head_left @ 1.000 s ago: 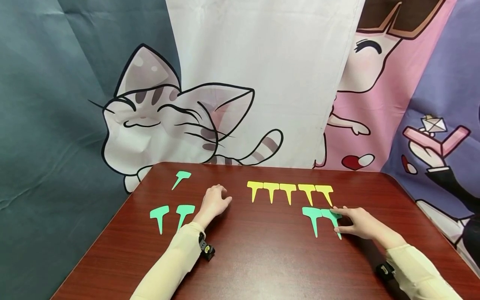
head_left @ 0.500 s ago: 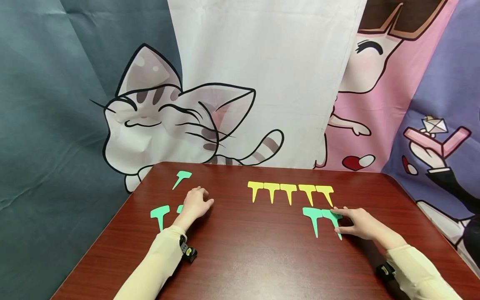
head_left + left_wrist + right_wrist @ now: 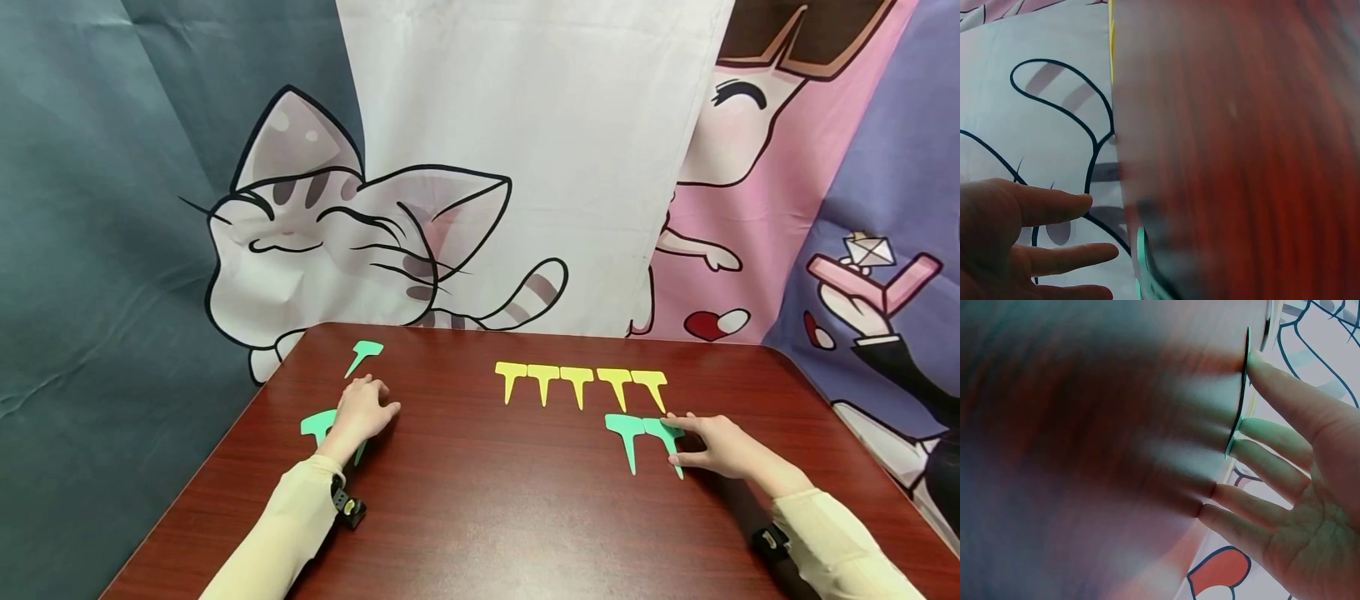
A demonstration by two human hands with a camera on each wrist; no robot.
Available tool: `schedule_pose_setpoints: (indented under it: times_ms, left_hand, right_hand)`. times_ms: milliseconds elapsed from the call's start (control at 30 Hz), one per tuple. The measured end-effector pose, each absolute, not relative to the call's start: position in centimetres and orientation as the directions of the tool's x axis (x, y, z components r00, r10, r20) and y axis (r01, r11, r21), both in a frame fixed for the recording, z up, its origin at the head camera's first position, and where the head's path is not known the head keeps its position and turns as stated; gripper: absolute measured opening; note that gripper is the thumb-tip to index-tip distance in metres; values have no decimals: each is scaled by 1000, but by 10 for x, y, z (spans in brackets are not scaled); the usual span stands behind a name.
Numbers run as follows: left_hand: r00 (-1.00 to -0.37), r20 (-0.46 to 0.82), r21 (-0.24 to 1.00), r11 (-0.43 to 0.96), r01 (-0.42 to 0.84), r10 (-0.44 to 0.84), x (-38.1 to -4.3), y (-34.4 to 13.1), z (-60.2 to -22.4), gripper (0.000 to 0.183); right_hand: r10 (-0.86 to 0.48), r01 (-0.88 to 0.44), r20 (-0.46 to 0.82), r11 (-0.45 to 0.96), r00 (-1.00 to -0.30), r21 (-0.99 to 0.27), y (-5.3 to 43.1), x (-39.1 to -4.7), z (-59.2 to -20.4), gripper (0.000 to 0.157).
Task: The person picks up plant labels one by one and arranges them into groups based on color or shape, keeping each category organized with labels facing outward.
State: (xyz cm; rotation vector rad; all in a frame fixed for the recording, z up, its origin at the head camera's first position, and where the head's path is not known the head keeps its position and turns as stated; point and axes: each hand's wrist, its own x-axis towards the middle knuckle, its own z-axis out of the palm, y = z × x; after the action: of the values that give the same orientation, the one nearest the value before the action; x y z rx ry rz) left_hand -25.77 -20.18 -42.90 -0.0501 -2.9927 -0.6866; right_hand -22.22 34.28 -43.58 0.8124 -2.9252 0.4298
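Green T-shaped plant labels lie flat on the table. My left hand (image 3: 363,417) hovers over one green label (image 3: 361,452), hiding its top; the stem tip shows below. In the left wrist view, that hand's fingers (image 3: 1079,254) are extended with nothing between them. Just left lies a second green label (image 3: 315,422), partly behind the hand, and farther back a third (image 3: 365,350). My right hand (image 3: 716,443) rests with spread, mostly straight fingers on another green label (image 3: 656,427), thumb at its stem. Beside it, edge to edge, is one more green label (image 3: 627,427).
Several yellow plant labels (image 3: 543,375) form a row behind the green pair. The dark red wooden table (image 3: 510,517) ends at a printed cloth backdrop (image 3: 540,125) with cartoon figures. A wrist camera (image 3: 350,510) sits at the left sleeve cuff.
My left hand has moved left from the bare tabletop, first past and then over a green label at the left. My right hand and the labels have stayed put.
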Motion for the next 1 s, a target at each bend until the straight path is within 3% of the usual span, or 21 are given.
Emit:
schedule_pose_setpoints:
  times_ms: [467,1000]
  left_hand:
    - [-998,63,341,940,30,9,-246,-225,-425,27]
    - [-997,-62,232,971,-59,-45,-245,-227,-422,28]
  right_hand:
    - [-494,-515,144,824,-857,-238,342,-222,-435,64]
    - [-491,-511,144,823,-860,-249,344,-223,-436,64]
